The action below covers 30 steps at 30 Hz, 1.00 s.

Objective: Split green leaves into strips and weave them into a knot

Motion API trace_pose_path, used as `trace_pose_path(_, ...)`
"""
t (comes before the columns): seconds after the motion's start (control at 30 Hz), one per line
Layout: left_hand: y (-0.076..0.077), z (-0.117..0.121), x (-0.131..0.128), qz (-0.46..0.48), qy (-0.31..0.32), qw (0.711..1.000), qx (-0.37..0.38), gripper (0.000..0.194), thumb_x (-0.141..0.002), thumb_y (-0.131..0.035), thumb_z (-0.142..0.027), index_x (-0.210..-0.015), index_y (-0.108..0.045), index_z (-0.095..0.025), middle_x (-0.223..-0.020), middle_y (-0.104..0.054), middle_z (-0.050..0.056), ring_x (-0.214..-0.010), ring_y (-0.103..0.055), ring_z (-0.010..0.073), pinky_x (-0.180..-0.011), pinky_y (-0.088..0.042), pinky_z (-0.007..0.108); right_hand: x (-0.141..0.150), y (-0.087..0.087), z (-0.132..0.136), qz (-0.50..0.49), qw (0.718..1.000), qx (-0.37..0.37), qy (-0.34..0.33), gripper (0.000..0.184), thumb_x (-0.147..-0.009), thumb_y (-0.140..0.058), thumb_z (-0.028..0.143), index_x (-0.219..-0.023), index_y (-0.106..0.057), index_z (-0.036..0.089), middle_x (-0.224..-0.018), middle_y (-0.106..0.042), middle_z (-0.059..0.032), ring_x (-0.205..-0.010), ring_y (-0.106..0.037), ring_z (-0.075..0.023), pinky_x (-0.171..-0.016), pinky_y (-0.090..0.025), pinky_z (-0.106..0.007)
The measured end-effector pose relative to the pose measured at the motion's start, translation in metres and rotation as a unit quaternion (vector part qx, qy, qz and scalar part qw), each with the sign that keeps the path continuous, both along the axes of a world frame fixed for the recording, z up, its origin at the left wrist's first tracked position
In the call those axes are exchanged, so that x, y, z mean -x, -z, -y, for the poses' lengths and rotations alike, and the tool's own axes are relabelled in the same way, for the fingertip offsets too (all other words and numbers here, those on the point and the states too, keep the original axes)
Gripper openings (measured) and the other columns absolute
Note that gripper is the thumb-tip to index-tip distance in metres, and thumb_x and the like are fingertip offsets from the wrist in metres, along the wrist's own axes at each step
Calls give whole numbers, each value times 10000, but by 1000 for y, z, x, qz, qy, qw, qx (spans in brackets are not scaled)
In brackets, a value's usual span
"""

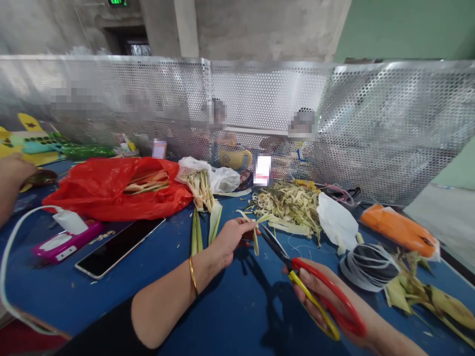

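My left hand (pixel 237 235) is closed, pinching a pale corn husk strip (pixel 256 242) that looks folded or knotted, with its ends sticking out. In my right hand (pixel 315 291) is a pair of scissors (pixel 297 263) with one red and one yellow handle. The scissor blades point up and left, their tips close beside the husk strip; whether they touch it I cannot tell. Behind my hands lies a heap of husk scraps (pixel 293 205). Longer husks (pixel 202 190) stick out of a white plastic bag (pixel 226 179).
A red plastic bag (pixel 100 183), a phone (pixel 120 249) and a purple power strip (pixel 67 242) lie left. On the right are a spool of white cord (pixel 369 267), an orange packet (pixel 401 230) and dry leaves (pixel 419 291). Another person's hand (pixel 15 173) is far left. A perforated screen (pixel 260 94) stands behind.
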<state>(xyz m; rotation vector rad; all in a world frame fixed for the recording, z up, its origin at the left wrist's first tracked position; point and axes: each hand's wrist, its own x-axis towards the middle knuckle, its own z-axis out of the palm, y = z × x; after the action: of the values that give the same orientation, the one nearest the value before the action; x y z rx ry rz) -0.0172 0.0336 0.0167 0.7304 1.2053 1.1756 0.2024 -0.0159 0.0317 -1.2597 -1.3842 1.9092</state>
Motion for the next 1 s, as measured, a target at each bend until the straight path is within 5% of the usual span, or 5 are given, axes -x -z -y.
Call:
trace_pose_path(0.2,3,1,-3,3,31,999,9,198,-723,-684,-280,-813,-603,-124,-707,-674,50,-573,-570,92,-507,-382,190,-1,3,2,-48,998,40,15,564,-715,-634,629,-1056,-552,188,-667,-561,15,-429,-427,-43,-366,-309,-145)
trace_pose_path(0.53,6,5,-7,33,83,996,14,193,-689,-706,-260,-799,-616,-130,-701,-670,61,-570,-560,99,-526,-398,203,8,-2,1,4,1000,-17,19,487,-714,-622,636,-868,-495,191,-628,-529,50,-383,-401,-32,-331,-320,-139)
trace_pose_path(1.0,2,8,-9,-29,69,997,-17,177,-668,-705,-282,-707,-647,-120,-661,-647,50,-569,-560,112,-570,-412,226,14,3,-1,78,992,-102,10,412,-713,-676,551,-826,-536,180,-541,-412,97,-347,-299,-17,-329,-221,-187)
